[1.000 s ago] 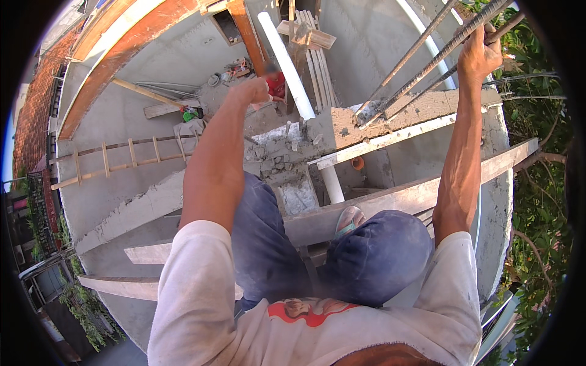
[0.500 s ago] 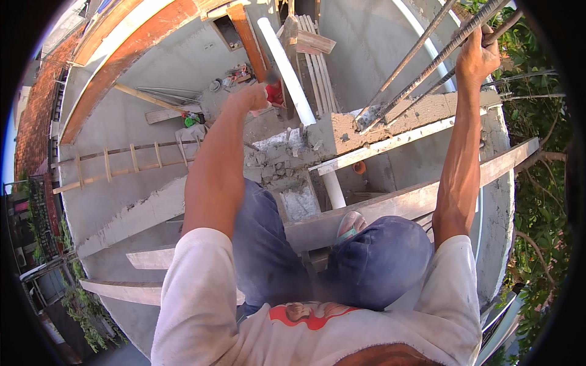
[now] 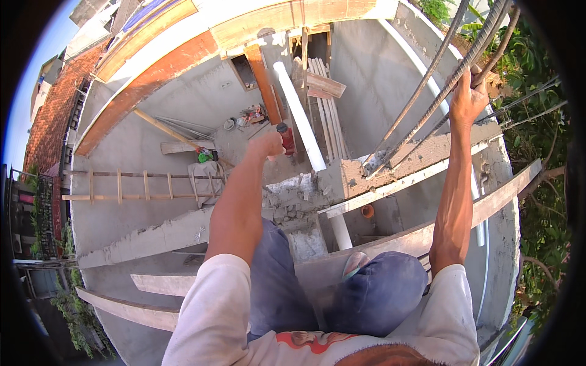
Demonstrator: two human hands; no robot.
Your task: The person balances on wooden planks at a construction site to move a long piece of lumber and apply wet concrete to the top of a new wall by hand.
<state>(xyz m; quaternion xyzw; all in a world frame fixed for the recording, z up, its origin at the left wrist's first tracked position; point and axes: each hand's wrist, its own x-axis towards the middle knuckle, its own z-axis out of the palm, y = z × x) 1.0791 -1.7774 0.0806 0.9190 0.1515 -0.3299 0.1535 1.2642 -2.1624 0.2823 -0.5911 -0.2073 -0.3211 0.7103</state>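
Observation:
My right hand (image 3: 470, 100) is raised at the upper right, its fingers wrapped round a steel reinforcing bar (image 3: 505, 46). Ribbed bars (image 3: 452, 85) beside it rise from the brown concrete block wall (image 3: 357, 175). My left hand (image 3: 266, 145) reaches forward over the rubble-covered wall top (image 3: 292, 198). Its fingers look curled closed and are slightly blurred; whether anything is in them is hidden. Beyond that hand, far below, a person in a red top (image 3: 287, 141) stands on the floor.
I squat on a long wooden plank (image 3: 403, 239) high above the floor. A white pipe (image 3: 299, 116) slants up ahead. A wooden ladder (image 3: 146, 186) lies at the left, other planks (image 3: 159, 283) below it. Trees (image 3: 543, 201) border the right side.
My view has tilted upward, so the scene sits lower in the picture. My left hand has shifted slightly right and down; my right hand keeps its hold on the bar.

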